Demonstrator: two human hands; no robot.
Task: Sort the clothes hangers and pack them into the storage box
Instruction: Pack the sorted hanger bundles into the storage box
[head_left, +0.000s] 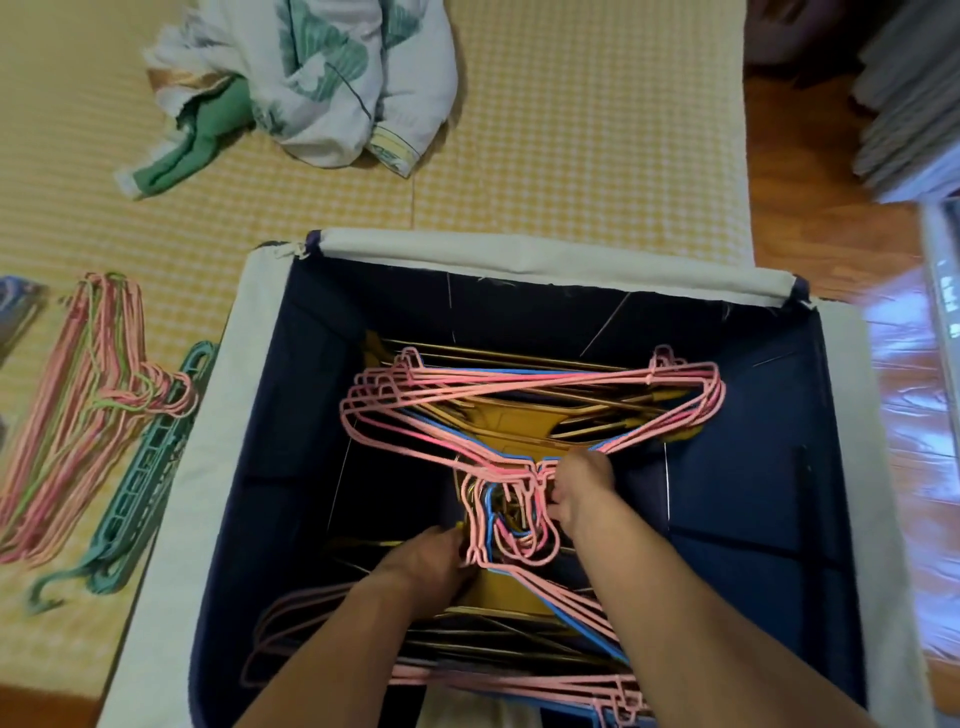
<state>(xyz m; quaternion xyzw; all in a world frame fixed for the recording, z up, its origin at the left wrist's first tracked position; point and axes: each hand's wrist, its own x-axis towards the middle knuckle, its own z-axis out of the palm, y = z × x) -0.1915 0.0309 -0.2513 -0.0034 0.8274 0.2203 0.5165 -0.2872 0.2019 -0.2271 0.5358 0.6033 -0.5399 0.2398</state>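
A dark blue storage box (769, 431) with a white rim stands open below me. Inside lie two opposed bundles of pink and blue wire hangers (524, 400) over gold hangers (511, 421), their hooks meeting in the middle. My right hand (579, 491) grips the necks of the far pink bundle. Down at the hooks, my left hand (428, 564) has its fingers curled against the pink wire and a gold hanger. The near bundle (545, 686) lies under my forearms.
On the checked yellow mat to the left lie a pile of pink and green wire hangers (78, 410) and teal plastic hangers (140, 483). Crumpled white and green clothing (317, 88) lies at the back. Wooden floor and stacked grey items (914, 98) are at the right.
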